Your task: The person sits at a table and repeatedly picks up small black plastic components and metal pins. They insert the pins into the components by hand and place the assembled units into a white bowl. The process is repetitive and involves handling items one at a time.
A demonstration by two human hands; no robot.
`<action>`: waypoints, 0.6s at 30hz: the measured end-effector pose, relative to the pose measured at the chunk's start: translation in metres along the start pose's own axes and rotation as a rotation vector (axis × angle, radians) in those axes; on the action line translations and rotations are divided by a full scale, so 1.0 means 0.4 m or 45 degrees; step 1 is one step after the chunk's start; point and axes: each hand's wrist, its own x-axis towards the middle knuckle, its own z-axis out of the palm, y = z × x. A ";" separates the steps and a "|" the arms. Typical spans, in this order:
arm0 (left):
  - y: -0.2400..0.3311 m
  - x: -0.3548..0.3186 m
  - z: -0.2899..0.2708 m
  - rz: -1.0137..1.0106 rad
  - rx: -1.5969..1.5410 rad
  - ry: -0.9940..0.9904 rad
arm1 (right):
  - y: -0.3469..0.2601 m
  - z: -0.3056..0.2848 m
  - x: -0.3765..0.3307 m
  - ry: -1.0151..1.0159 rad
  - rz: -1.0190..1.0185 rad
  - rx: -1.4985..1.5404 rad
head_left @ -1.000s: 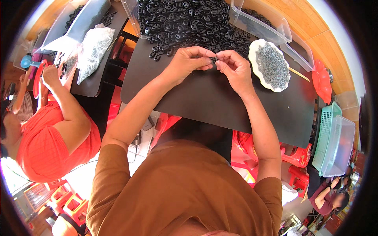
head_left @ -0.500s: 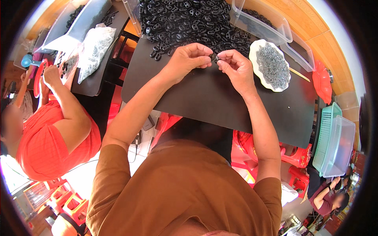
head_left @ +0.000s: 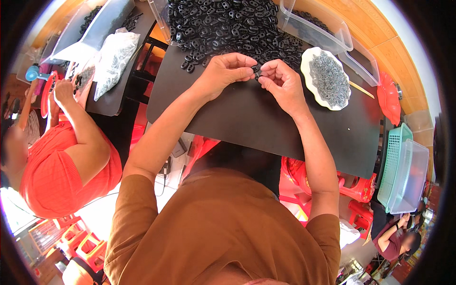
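Observation:
Above the dark table (head_left: pixel 237 118), both my hands meet at their fingertips around a small black piece (head_left: pixel 257 72), partly hidden by the fingers. My left hand (head_left: pixel 225 73) pinches it between thumb and forefinger. On the other side my right hand (head_left: pixel 285 85) is closed in a pinch at the same piece; whether it also grips a second small part is too small to tell. Just beyond lies a large pile of black oval pieces with two holes (head_left: pixel 228 28). To the right, a scalloped cream plate (head_left: pixel 308 71) holds many small grey metallic pieces (head_left: pixel 328 78).
Clear plastic bins (head_left: pixel 316 35) flank the pile. A thin yellowish stick (head_left: pixel 362 90) lies beside the plate, with a red dish (head_left: pixel 389 99) farther right. Turquoise basket (head_left: pixel 392 161) stands at the right. A co-worker in red (head_left: pixel 71 166) sits left, near a plastic bag (head_left: pixel 116 59).
My right hand has shifted slightly left, closer to the left fingertips, and more of the black piece shows between them. My left hand is almost still.

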 end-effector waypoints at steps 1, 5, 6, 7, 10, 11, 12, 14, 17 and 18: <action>0.000 0.000 0.000 0.002 0.012 -0.001 | 0.000 0.000 0.000 0.001 0.001 0.003; -0.006 0.002 0.000 0.026 0.067 0.000 | -0.003 0.000 -0.002 0.000 -0.002 -0.010; -0.005 0.002 0.001 0.036 0.081 0.002 | -0.004 0.000 -0.002 -0.002 -0.006 -0.020; -0.004 0.001 0.002 0.047 0.095 0.003 | -0.005 0.001 -0.002 -0.004 -0.009 -0.030; -0.001 -0.001 0.006 0.051 0.168 0.023 | -0.006 0.002 -0.002 0.008 -0.023 -0.081; 0.000 -0.002 0.008 0.056 0.201 0.031 | -0.007 0.003 -0.002 0.013 -0.028 -0.086; 0.001 -0.003 0.011 0.060 0.234 0.038 | -0.007 0.003 -0.002 0.019 -0.031 -0.091; 0.004 -0.005 0.015 0.066 0.308 0.044 | -0.007 0.004 -0.003 0.023 -0.033 -0.095; 0.010 -0.010 0.020 0.081 0.424 0.043 | -0.005 0.008 -0.003 0.027 -0.042 -0.128; 0.012 -0.011 0.023 0.090 0.453 0.038 | -0.009 0.011 -0.005 0.042 -0.052 -0.167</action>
